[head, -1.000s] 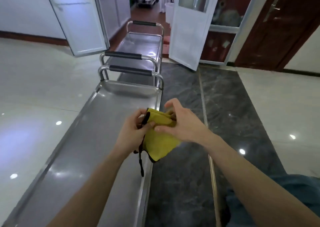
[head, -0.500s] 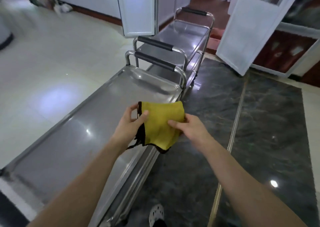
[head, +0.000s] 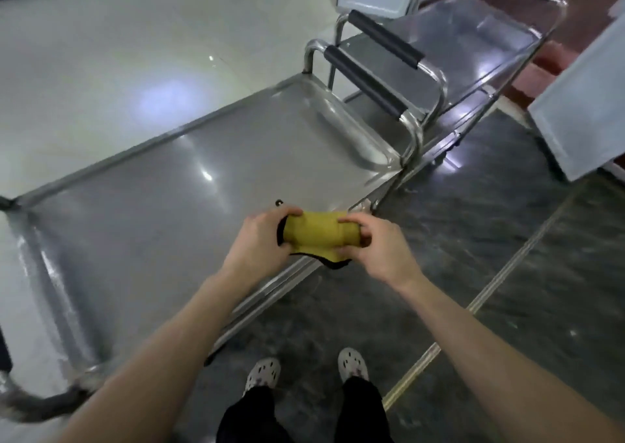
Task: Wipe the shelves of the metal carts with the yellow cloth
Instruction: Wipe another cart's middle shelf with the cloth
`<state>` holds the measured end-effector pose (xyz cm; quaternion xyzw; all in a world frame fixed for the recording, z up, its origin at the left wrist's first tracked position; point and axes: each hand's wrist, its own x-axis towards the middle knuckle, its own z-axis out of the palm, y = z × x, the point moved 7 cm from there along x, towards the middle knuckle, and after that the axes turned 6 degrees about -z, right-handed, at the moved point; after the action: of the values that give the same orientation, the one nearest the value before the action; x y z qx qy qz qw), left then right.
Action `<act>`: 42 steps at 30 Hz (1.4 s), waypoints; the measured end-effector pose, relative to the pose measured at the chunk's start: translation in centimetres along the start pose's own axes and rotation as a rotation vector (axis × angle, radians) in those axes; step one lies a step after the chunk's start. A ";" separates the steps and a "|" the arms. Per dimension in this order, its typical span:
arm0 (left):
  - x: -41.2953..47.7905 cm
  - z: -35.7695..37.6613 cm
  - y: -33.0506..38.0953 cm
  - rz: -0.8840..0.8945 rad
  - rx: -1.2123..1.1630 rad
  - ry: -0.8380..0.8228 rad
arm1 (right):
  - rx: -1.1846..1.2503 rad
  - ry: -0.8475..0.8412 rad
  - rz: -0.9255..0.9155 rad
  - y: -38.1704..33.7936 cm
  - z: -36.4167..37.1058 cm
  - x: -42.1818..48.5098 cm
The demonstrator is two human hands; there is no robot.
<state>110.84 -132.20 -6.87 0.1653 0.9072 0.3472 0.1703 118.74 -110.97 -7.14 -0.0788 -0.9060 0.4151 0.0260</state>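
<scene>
Yellow cloth (head: 316, 231): sitting folded into a compact roll, black edging showing at its left end and hanging along its underside. It is being held in the air between both hands, over the near long rim of the near cart's top shelf (head: 162, 199); whether it is touching the metal cannot be told.

Left hand (head: 260, 239): gripping the left end of the roll, fingers (head: 287, 211) curling over the top, thumb underneath.

Right hand (head: 375, 243): gripping the right end, fingers (head: 351, 221) curling round the fabric and pinching it against the thumb.

Top shelf: lying bare and shiny, reflecting ceiling lights, raised rim running all round.

Near cart handle (head: 363, 82): a black-padded bar, standing at the shelf's far end.

Far cart (head: 480, 36): standing just behind that handle, its own padded handle (head: 384, 38) running parallel and close to the first.

Floor: pale glossy tile (head: 101, 53) lying to the left of the carts, dark marbled stone (head: 507, 239) to the right.

Person: standing on the dark stone beside the near cart, wearing light perforated shoes (head: 353, 364) and dark trousers.

White door panel (head: 581, 111): showing at the right edge.
</scene>
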 end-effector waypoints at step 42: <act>-22.8 14.9 -52.1 -0.380 -0.486 1.518 | -0.488 -0.765 -1.293 9.3 62.2 -2.7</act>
<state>127.90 -169.83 -48.63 -0.3130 0.6873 0.5168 -0.4031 115.55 -151.93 -54.78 0.6084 -0.7835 0.1055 -0.0691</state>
